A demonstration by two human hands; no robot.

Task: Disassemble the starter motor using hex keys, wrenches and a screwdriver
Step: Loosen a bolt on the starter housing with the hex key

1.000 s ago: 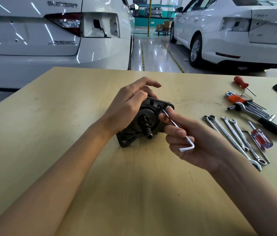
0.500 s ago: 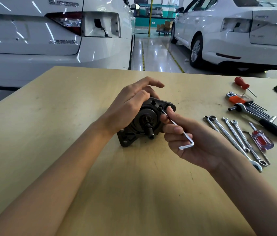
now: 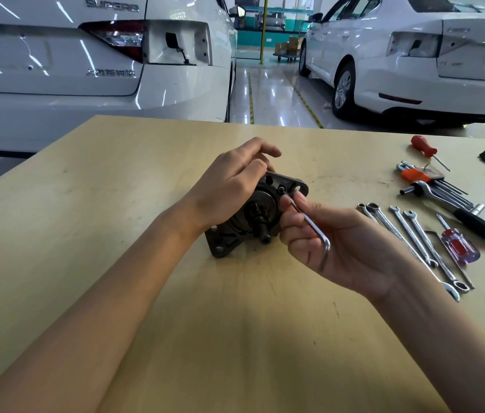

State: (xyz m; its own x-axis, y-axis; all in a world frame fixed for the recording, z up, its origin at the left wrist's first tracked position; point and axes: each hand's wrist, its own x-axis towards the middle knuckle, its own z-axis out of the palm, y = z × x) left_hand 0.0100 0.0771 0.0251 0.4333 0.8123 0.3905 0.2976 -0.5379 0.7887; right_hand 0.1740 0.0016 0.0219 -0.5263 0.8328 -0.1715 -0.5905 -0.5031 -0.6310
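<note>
Behind table (image 3: 116, 293): white car (image 3: 56, 84) badged "SUPERB"; hands' tools unlabelled.

Workshop bay behind a pale wooden table

The table (image 3: 146, 174) had a light, scuffed top and stood on a glossy grey floor (image 3: 268, 96) that mirrored the overhead light. Yellow lines (image 3: 306, 102) ran down the floor between two white cars: one (image 3: 56, 84) close behind the table at left, another (image 3: 414, 70) at right. Farther back stood a yellow post (image 3: 263, 28), a teal wall (image 3: 250, 37) and cardboard boxes on a cart (image 3: 289, 49).
</note>
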